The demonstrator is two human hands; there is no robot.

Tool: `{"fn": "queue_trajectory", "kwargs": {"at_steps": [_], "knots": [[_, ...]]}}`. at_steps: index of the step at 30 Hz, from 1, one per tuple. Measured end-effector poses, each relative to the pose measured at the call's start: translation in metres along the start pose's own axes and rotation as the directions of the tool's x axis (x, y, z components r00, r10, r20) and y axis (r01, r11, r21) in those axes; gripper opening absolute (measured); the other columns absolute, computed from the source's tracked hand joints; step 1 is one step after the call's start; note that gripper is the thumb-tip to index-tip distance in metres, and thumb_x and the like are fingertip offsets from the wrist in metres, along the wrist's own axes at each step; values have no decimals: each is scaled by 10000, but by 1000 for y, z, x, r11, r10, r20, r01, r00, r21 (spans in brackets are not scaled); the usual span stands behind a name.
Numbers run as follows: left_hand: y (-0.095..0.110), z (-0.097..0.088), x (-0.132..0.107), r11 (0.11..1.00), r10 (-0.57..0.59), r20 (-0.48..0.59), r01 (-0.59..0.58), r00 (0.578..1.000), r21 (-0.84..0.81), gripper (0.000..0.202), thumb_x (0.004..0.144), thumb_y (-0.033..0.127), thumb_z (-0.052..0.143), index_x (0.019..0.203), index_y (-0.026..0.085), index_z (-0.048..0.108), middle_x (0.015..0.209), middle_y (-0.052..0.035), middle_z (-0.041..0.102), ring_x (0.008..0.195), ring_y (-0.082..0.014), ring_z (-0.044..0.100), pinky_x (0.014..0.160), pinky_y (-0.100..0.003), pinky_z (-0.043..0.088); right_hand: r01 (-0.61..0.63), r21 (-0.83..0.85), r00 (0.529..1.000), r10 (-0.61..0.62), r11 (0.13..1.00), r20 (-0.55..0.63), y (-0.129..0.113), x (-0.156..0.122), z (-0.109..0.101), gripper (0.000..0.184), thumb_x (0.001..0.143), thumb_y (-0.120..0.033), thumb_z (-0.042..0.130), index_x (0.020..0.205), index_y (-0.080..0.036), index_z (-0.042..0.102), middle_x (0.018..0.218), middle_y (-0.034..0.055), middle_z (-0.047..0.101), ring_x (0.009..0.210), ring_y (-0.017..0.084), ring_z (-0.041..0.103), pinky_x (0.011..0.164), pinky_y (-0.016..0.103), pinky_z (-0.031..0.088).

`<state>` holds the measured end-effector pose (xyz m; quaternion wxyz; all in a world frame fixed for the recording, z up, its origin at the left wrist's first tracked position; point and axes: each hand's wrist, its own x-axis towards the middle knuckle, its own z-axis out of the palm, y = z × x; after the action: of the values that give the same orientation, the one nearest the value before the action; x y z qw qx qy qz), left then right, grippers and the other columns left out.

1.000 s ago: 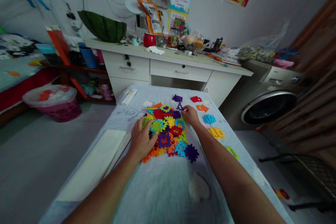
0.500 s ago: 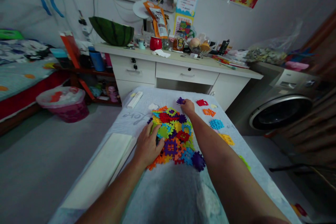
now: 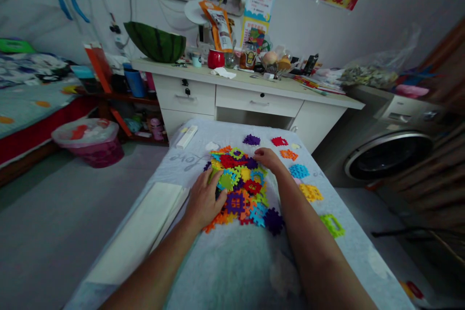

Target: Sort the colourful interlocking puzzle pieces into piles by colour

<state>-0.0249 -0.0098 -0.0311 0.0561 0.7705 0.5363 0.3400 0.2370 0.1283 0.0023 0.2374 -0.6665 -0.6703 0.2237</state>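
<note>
A heap of colourful notched plastic building pieces (image 3: 250,187) lies on the cloth-covered table in front of me. My left hand (image 3: 205,197) rests at the heap's left side with fingers spread, touching a yellow-green piece (image 3: 228,180). At the heap's upper right edge is my right hand (image 3: 268,159), its fingers slightly bent and nothing seen in them. Its fingertips are close to a dark purple piece (image 3: 251,163) in the heap. Beyond that hand, a purple piece (image 3: 251,140) lies by itself on the cloth.
Down the right side lie separate groups of red (image 3: 279,141), orange (image 3: 289,155), blue (image 3: 299,171), yellow (image 3: 311,193) and green pieces (image 3: 332,225). A white board (image 3: 141,232) lies along the left edge, a white box (image 3: 186,137) farther back. A cluttered desk (image 3: 254,101) stands behind.
My right hand has let go of the purple piece, which now lies on the cloth, and has moved back toward the heap. My left hand has stayed in place.
</note>
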Motion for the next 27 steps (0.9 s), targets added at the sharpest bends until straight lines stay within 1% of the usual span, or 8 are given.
{"fn": "queue_trajectory", "kwargs": {"at_steps": [3, 6, 9, 12, 15, 18, 21, 27], "knots": [[0, 0, 0, 1000, 4, 9, -4, 1000, 7, 495, 902, 344, 506, 1367, 177, 475, 1388, -161, 462, 1284, -308, 464, 1081, -502, 406, 9, 57, 992, -16, 998, 122, 0, -8, 2, 210, 672, -163, 703, 882, -151, 708, 691, -23, 638, 628, 107, 544, 585, 210, 392], [0, -1, 1, 1000, 13, 7, -13, 1000, -2, 495, 908, 337, 500, 1381, 199, 455, 1374, -144, 475, 1274, -299, 471, 1078, -493, 409, -16, 174, 989, -9, 985, 147, 2, -14, 2, 201, 627, -118, 687, 823, -157, 670, 625, -48, 590, 578, 93, 513, 555, 205, 373], [0, -2, 1, 999, 20, 2, -20, 1000, -31, 514, 905, 315, 502, 1400, 207, 417, 1364, -131, 496, 1266, -288, 479, 1080, -487, 408, -57, 397, 992, 6, 916, 128, 8, -20, -1, 189, 610, -183, 688, 784, -170, 616, 597, -63, 556, 534, 83, 484, 517, 200, 358], [1, -2, 1, 998, 25, -1, -25, 1000, -59, 560, 902, 297, 505, 1435, 214, 356, 1356, -129, 515, 1258, -285, 492, 1069, -489, 417, -98, 596, 995, 56, 797, 89, 16, -23, -5, 251, 581, -286, 696, 770, -188, 563, 577, -73, 534, 481, 77, 451, 465, 198, 330], [0, -1, 0, 998, 35, -9, -36, 999, -59, 617, 906, 300, 501, 1476, 205, 283, 1369, -142, 517, 1256, -290, 504, 1053, -488, 430, -76, 685, 989, 140, 725, -39, 23, -19, -7, 304, 552, -343, 701, 747, -206, 511, 542, -82, 505, 430, 79, 428, 422, 202, 308], [-1, 0, -1, 998, 38, -10, -38, 999, -41, 645, 918, 316, 489, 1495, 166, 242, 1389, -168, 508, 1258, -293, 508, 1045, -481, 436, -26, 670, 952, 223, 742, -211, 25, -9, -5, 273, 584, -359, 667, 717, -218, 474, 530, -74, 497, 431, 99, 465, 419, 214, 343], [-1, 2, -1, 998, 44, -13, -45, 999, -32, 639, 919, 323, 488, 1491, 155, 259, 1400, -173, 505, 1267, -296, 501, 1058, -483, 424, -30, 556, 904, 261, 830, -340, 25, 6, -4, 196, 633, -326, 623, 719, -218, 485, 545, -52, 527, 475, 132, 530, 448, 232, 403], [-1, 2, 0, 998, 53, -12, -54, 999, -30, 612, 916, 312, 484, 1475, 153, 293, 1369, -169, 529, 1242, -298, 511, 1046, -488, 431, -132, 309, 850, 268, 942, -453, 19, 43, -13, 139, 703, -283, 639, 766, -184, 565, 621, 14, 631, 609, 162, 622, 565, 243, 483]]}}
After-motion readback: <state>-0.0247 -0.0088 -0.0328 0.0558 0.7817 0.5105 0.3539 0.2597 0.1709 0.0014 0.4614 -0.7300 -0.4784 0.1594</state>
